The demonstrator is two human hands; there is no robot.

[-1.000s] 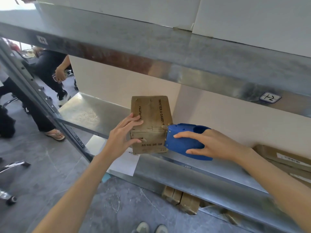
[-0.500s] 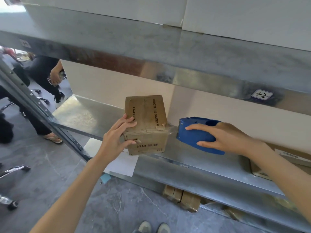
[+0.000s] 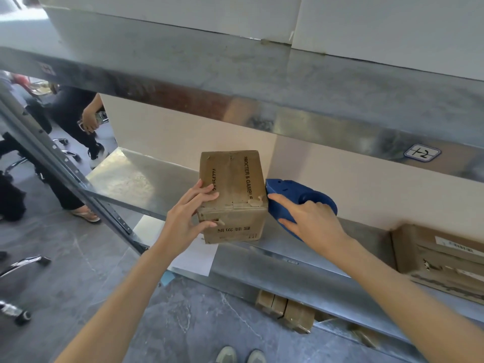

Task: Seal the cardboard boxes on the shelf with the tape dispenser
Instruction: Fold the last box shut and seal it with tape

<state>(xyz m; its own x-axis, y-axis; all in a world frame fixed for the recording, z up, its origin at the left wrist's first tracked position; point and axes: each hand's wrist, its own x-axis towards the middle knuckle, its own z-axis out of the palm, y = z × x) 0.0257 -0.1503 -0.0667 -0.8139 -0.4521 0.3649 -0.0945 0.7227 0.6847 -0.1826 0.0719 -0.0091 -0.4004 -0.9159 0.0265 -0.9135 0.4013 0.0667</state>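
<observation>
A small brown cardboard box (image 3: 231, 195) with black print stands on the metal shelf (image 3: 146, 179), near its front edge. My left hand (image 3: 188, 218) holds the box's front left corner, fingers on its top and thumb on its front face. My right hand (image 3: 311, 221) grips a blue tape dispenser (image 3: 290, 191), whose nose touches the right side of the box near its top edge. A second, flatter cardboard box (image 3: 440, 260) with white labels lies on the same shelf at the far right.
An upper metal shelf (image 3: 262, 95) hangs close overhead, with a label (image 3: 422, 153) at its right. More cardboard pieces (image 3: 285, 310) lie on a lower shelf. A slanted shelf post (image 3: 65, 174) runs at left, with a seated person (image 3: 76, 113) and chair legs (image 3: 23, 263) beyond it.
The dispenser had pulled away to the right of the box half a second ago; now its nose is back against the box's right side. My left hand still holds the box.
</observation>
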